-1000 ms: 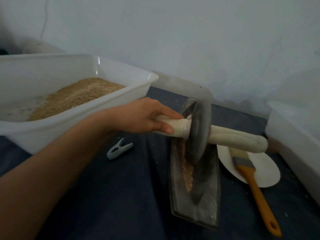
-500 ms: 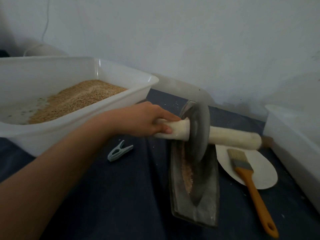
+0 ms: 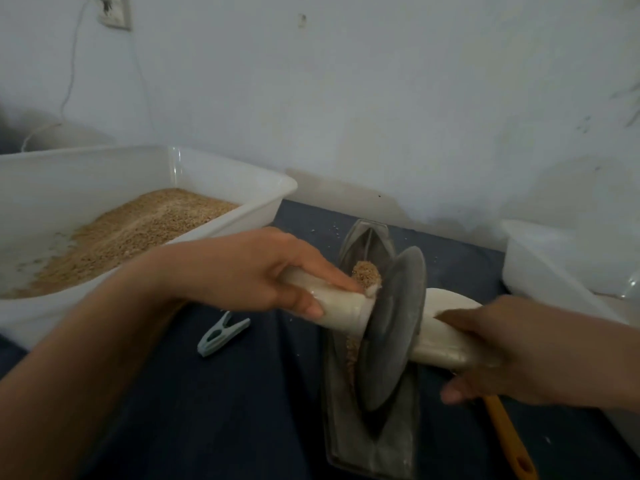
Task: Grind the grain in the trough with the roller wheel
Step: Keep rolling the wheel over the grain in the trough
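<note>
— Where are you in the job?

— Mid-grind, I'd say. My left hand is wrapped round the left end of the handle, thumb underneath, fingers over the top. My right hand grasps the other end, fingers curled over it. The wheel stands on edge between my hands, its lower rim down in the trough.

— And the grain?

— A small heap of grain sits in the groove on the far side of the wheel, and a thin line of it runs along the channel on the left, beside the disc. It looks coarse to me, so I judge the work far from done. The big stock is in the tub on my left, well apart from the trough.

— What does the next move need?

— A roll along the groove toward that far heap, I think, with both hands pushing evenly so the wheel stays upright and keeps to the channel. If one side leads, the disc may climb the wall and throw grain onto the cloth.

— Anything in the way?

— A peg lies on the cloth near my left wrist, clear of the trough. A brush's yellow handle pokes out under my right hand, and another white tub stands at the right.
</note>
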Tool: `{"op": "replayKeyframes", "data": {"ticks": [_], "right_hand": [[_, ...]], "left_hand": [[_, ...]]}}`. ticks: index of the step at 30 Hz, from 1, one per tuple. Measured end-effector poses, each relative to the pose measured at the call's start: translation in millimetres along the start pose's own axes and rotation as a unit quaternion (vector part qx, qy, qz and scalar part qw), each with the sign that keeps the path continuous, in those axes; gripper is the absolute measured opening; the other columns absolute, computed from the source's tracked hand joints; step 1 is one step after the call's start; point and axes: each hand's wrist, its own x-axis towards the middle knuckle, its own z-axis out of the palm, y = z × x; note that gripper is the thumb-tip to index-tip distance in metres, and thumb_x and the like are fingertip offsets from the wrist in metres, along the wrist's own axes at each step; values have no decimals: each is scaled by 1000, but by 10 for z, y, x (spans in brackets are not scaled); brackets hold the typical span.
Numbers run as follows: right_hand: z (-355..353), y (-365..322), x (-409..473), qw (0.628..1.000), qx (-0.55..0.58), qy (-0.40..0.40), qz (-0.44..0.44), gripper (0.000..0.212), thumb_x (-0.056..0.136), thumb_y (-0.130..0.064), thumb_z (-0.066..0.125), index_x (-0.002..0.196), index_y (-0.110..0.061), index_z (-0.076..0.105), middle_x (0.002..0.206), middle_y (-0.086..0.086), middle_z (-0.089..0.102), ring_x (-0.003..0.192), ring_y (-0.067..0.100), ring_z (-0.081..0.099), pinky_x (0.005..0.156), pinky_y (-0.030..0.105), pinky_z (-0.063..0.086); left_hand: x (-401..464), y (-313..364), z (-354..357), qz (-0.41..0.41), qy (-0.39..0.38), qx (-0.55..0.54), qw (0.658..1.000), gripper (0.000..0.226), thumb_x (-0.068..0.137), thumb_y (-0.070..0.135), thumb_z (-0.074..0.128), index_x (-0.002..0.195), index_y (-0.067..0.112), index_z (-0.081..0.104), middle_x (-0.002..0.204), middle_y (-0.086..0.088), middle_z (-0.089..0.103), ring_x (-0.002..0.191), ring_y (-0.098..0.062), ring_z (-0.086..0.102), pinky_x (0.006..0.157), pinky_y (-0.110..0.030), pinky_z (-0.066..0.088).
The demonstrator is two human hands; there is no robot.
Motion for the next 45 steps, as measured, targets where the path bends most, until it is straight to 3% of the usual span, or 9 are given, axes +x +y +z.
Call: {"op": "replayKeyframes", "data": {"ticks": [5,9,21,26,30,33,37,41,45], "right_hand": [[195,190,336,990,20,131,40,22,84,-53,53,102,-42,47,87,-19,55,79,-4,51,64,16,34],[256,245,719,970,-44,221,88,49,93,-39,48,138,-23,34,132,-2,46,118,14,41,94,24,29],[25,-6,31,998,-35,53,-12,28,87,-57,39,107,-39,42,91,-15,48,81,-2,48,69,13,38],[153,109,361,989,-34,136,36,34,93,-45,41,122,-27,45,110,-8,53,96,7,51,79,19,40],[256,281,719,969,-39,233,80,47,97,-32,42,141,-21,31,132,0,46,118,14,41,92,23,30],[303,319,724,967,-42,241,77,46,96,-36,41,139,-21,33,131,-1,47,117,14,41,88,22,29],[185,180,444,985,-66,154,37,30,93,-45,42,117,-27,46,110,-7,53,98,9,48,70,21,32],[-2,-31,65,996,-56,65,-13,20,87,-58,41,79,-40,37,82,-13,48,74,1,49,61,17,36],[51,-40,78,996,-53,76,10,13,90,-53,40,90,-40,40,83,-16,45,75,-1,46,62,15,37]], "left_hand": [[133,-179,126,-66,40,66,995,44,90,37,56,120,64,39,114,29,57,101,9,51,85,-8,37],[310,-354,235,-128,107,148,975,42,95,34,46,135,46,38,131,8,55,115,-11,51,92,-22,34],[-52,-56,-63,-19,-76,-76,994,44,83,42,59,126,47,51,117,33,59,107,13,54,86,-2,37],[134,-181,106,-66,34,62,995,40,88,37,57,116,63,43,107,31,60,101,9,55,83,-6,37],[316,-355,234,-105,125,167,972,44,95,32,48,136,43,38,112,9,58,107,-14,54,89,-25,37],[352,-367,233,-83,144,195,967,46,93,31,51,137,39,40,107,8,60,98,-10,55,83,-23,36],[175,-214,117,-56,63,84,993,44,87,37,59,123,56,45,100,32,58,91,12,55,78,-6,37],[-16,-43,-32,-13,-46,-46,998,43,82,42,60,124,48,52,111,30,63,101,11,57,82,-2,38],[13,-56,-6,-21,-40,-31,998,39,82,49,59,118,59,49,117,30,61,105,10,56,86,-6,40]]}}
